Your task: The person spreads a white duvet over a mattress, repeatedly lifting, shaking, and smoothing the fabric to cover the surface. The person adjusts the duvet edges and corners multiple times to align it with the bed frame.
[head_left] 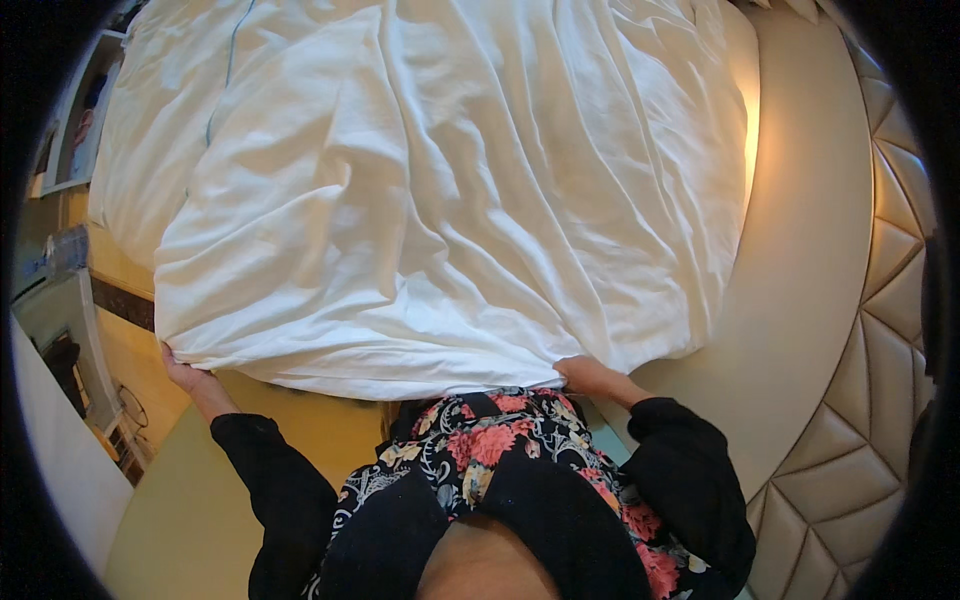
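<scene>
Warm, fairly even light is brightest in a yellow glow beside the beige ledge (810,180) at two o'clock. Soft shadows trace the white sheet's (450,180) folds; the quilted panel (890,375) at three o'clock shines faintly. Fisheye curvature bends edges toward the black rim.

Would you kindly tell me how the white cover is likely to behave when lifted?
The white cover will probably be floppy, as it lies in long, soft folds. It may feel unwieldy and drag, since it spreads far beyond the left hand and right hand at its near edge.
</scene>
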A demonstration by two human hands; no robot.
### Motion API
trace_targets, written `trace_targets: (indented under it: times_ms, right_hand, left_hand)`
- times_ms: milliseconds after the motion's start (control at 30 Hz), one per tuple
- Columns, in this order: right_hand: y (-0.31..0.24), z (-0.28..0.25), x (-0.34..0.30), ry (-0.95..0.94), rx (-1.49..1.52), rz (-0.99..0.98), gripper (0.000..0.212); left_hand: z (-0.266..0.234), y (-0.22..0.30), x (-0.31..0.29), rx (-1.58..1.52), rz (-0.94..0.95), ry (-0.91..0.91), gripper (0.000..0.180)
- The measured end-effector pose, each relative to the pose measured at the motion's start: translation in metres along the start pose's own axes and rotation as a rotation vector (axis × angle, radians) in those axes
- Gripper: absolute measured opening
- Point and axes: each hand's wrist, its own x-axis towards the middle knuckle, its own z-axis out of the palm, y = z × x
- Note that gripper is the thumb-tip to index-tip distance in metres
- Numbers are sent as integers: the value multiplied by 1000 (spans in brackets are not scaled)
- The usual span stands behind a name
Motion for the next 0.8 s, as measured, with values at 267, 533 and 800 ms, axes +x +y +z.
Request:
trace_targets:
  times_ms: [267, 533, 800]
  right_hand:
    - [16, -156, 142, 1459, 199, 593, 35]
    - [-340, -137, 410, 848, 443, -241, 49]
    - [-447, -68, 318, 564, -11, -513, 81]
  left_hand:
    - [-20, -8, 26, 186, 79, -101, 43]
    - [-46, -27, 51, -328, -414, -186, 45]
    - [-4, -14, 77, -427, -649, -201, 39]
